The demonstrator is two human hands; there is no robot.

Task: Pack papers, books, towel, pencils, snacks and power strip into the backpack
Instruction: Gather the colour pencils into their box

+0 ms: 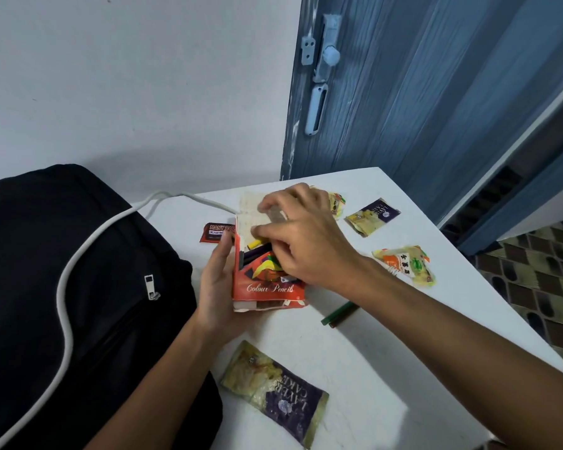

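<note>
**Loading the pencil box before it goes in the bag**

Head view: left hand wrapped round the orange pencil box, held just above the table near its left edge, flap open. Right hand pinching pencil ends at the mouth, fingers curled. Best bet: keep the box tilted up, slide pencils in flat, tuck flap shut. Two loose pencils lying just right of the box, not gripped. Backpack at the left edge, power strip cord draped over it. Snack packets scattered around.
</note>
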